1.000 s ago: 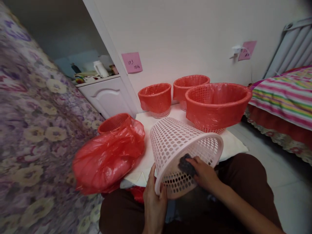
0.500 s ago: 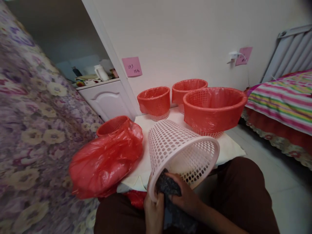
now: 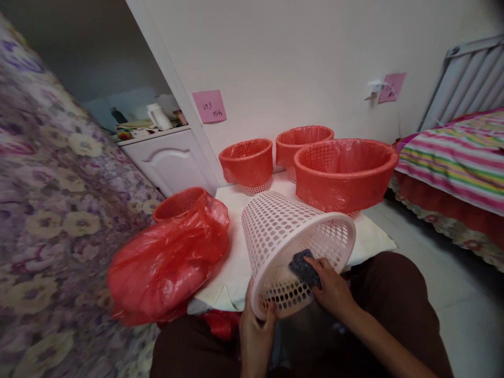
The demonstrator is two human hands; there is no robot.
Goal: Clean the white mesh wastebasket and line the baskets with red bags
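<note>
A pale pink perforated wastebasket was tilted on its side over the near part of the desk, its mouth toward the near right. The left hand gripped the rim at near left; the right hand clasped a dark grey cloth inside the mouth. Red-lined baskets stood beyond; crumpled red plastic bulged at left.

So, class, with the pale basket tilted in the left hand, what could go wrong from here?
The left hand grips the pale basket by its rim, so pressing inside with the dark wad might twist it loose. It could also bump the large red-lined basket close behind. The loose red plastic overhanging the white tabletop might slide off.
</note>
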